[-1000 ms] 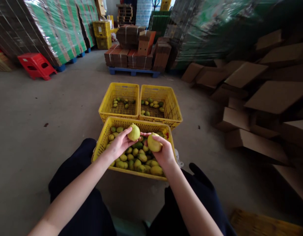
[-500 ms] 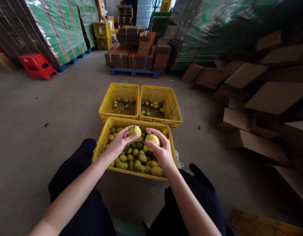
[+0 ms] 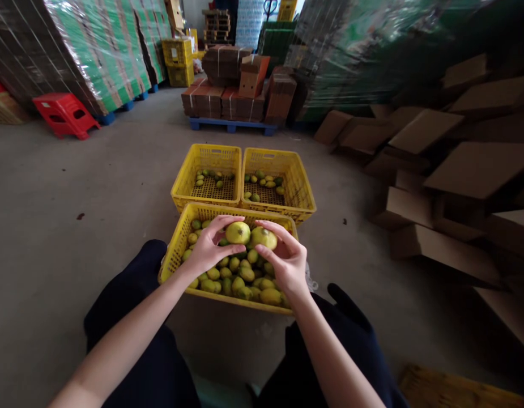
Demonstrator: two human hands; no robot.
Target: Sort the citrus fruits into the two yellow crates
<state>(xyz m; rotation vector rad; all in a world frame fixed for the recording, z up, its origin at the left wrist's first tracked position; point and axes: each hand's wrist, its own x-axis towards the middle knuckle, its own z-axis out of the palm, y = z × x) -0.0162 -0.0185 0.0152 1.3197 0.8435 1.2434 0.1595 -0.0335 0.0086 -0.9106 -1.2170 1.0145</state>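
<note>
My left hand (image 3: 209,245) is closed on a yellow-green lemon (image 3: 238,233), its thumb below and fingers above. In my right hand (image 3: 290,262) is a second yellow-green lemon (image 3: 264,238), gripped between thumb and fingers. The two lemons are side by side, their ends turned up toward me, touching or nearly so. Both hands hover over the near yellow crate (image 3: 173,258), which holds many green and yellow lemons (image 3: 246,273). My hands and the held fruit hide part of the pile.
Beyond the near crate stand two yellow crates, left (image 3: 180,187) and right (image 3: 303,184), each with several lemons. Cardboard boxes (image 3: 457,170) are heaped on the right. A blue pallet (image 3: 231,126) bears flattened cartons. A red stool (image 3: 66,113) stands at left.
The left lemon has been turned so its tip faces me and has moved slightly right, closer to the other. My right hand has rotated its lemon a little.
</note>
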